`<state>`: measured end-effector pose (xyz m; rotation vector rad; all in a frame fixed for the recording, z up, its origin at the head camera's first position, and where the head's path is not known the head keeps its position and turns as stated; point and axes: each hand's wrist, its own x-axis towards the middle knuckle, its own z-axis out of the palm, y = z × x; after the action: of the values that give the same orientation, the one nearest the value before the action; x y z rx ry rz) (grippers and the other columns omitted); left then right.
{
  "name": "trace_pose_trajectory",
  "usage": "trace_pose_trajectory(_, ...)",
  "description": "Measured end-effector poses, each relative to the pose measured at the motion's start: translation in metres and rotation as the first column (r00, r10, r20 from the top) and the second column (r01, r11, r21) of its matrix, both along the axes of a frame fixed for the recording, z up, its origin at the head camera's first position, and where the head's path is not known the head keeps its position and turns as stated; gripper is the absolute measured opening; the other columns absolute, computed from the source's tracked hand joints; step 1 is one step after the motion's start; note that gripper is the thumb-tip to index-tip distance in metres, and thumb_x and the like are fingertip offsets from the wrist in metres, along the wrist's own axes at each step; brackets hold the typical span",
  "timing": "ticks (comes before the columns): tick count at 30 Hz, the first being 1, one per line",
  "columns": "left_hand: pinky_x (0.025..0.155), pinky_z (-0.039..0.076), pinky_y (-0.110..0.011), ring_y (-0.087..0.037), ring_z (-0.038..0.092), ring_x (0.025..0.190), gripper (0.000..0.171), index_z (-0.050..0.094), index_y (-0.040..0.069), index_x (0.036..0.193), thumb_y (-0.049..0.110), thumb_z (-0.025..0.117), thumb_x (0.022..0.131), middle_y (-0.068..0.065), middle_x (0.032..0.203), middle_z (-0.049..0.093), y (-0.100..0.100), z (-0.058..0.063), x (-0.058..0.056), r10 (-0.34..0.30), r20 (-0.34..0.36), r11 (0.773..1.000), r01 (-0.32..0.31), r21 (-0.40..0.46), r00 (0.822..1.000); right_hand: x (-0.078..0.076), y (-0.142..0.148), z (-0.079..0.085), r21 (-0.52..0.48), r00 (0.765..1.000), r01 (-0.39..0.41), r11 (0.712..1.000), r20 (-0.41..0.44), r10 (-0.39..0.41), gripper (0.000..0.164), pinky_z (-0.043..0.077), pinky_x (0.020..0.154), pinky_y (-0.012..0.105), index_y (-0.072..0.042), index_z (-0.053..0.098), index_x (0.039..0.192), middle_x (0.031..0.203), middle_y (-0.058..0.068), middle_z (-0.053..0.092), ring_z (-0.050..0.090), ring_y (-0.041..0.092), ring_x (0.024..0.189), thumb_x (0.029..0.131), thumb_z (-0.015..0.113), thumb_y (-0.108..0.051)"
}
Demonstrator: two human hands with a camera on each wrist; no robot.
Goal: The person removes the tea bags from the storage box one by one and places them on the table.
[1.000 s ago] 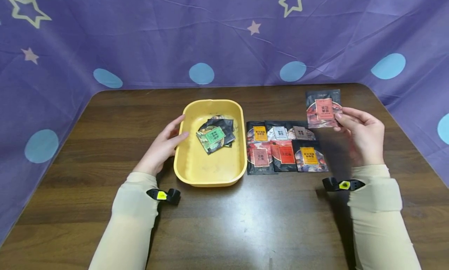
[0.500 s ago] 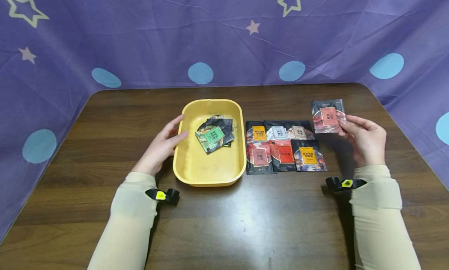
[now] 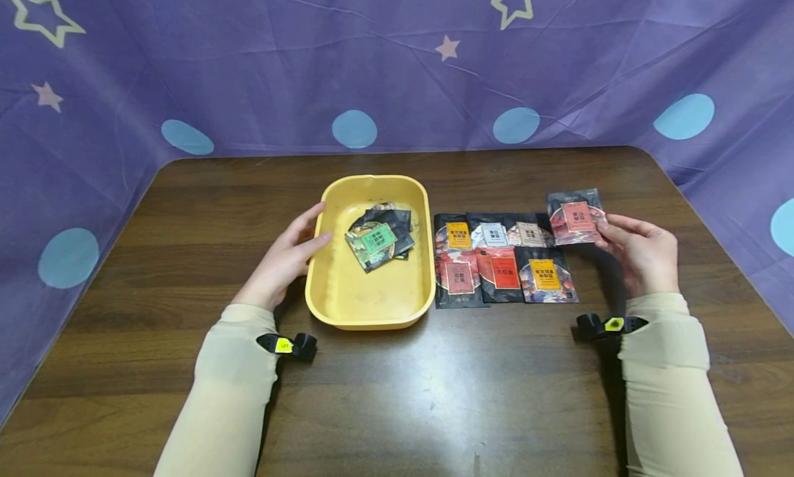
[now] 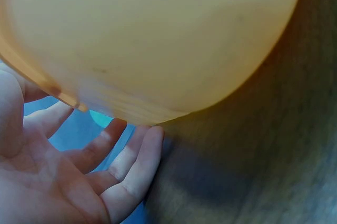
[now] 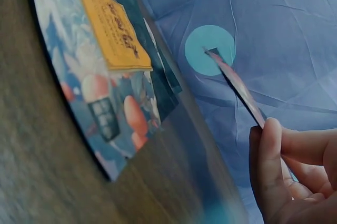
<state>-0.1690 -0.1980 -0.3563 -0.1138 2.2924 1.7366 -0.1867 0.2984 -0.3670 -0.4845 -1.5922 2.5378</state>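
My right hand (image 3: 648,256) pinches a flat tea sachet (image 3: 575,217), dark with a pink label, between thumb and fingers at its right edge. In the right wrist view the sachet (image 5: 239,87) appears nearly edge-on, raised above the table. In the head view it overlaps the right end of two rows of sachets, beside one with a grey-brown label (image 3: 528,234). A sachet with an orange label (image 3: 546,275) lies just below it. My left hand (image 3: 282,263) holds the left rim of a yellow plastic bin (image 3: 372,308), thumb over the rim, fingers (image 4: 142,155) against the outer wall.
Inside the bin, a green-labelled sachet (image 3: 375,242) tops a small loose pile. Other sachets lie flat right of the bin, including ones with red (image 3: 505,273) and white (image 3: 494,234) labels. A purple curtain (image 3: 397,63) hangs behind the brown wooden table (image 3: 434,408).
My right hand first shifts the pink-labelled sachet slightly right and down, then back left and lower, toward the end of the upper row. My left hand stays at the bin.
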Motion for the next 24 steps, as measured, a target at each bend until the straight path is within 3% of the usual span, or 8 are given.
trace_pose_trajectory(5, 0.077, 0.057, -0.029, -0.029, 0.053, 0.115, 0.063, 0.022, 0.033, 0.158, 0.030, 0.052, 0.103, -0.020, 0.153, 0.029, -0.0002, -0.0001, -0.0001, -0.002, 0.000, 1.000, 0.002, -0.001, 1.000, 0.0001, 0.0014, -0.0021, 0.001, 0.999, -0.042, 0.999, 0.015, 0.042, 0.024, 0.059, 0.059, 0.023, -0.004, 0.076, 0.078, 0.075, 0.004, 0.073, 0.071, 0.014, 0.061, 0.086, 0.065, 0.015)
trace_pose_trajectory(15, 0.076, 0.057, -0.028, -0.027, 0.054, 0.112, 0.063, 0.023, 0.033, 0.158, 0.030, 0.053, 0.103, -0.021, 0.152, 0.028, -0.0004, 0.0000, -0.0001, -0.001, -0.001, 1.000, 0.001, -0.001, 1.000, -0.0008, 0.0026, -0.0057, 0.065, 0.996, -0.047, 0.997, 0.076, 0.042, 0.026, 0.059, 0.064, 0.021, -0.009, 0.076, 0.080, 0.076, 0.000, 0.073, 0.071, 0.011, 0.065, 0.089, 0.062, 0.012)
trace_pose_trajectory(24, 0.077, 0.057, -0.028, -0.028, 0.054, 0.113, 0.063, 0.022, 0.033, 0.158, 0.030, 0.052, 0.103, -0.020, 0.152, 0.028, 0.0000, 0.0007, -0.0002, -0.002, 0.000, 1.000, 0.002, -0.007, 1.000, -0.0005, 0.0029, -0.0094, 0.071, 0.995, -0.071, 0.995, 0.072, 0.065, 0.031, 0.059, 0.064, 0.022, -0.009, 0.076, 0.078, 0.075, 0.000, 0.073, 0.071, 0.011, 0.065, 0.090, 0.059, 0.014)
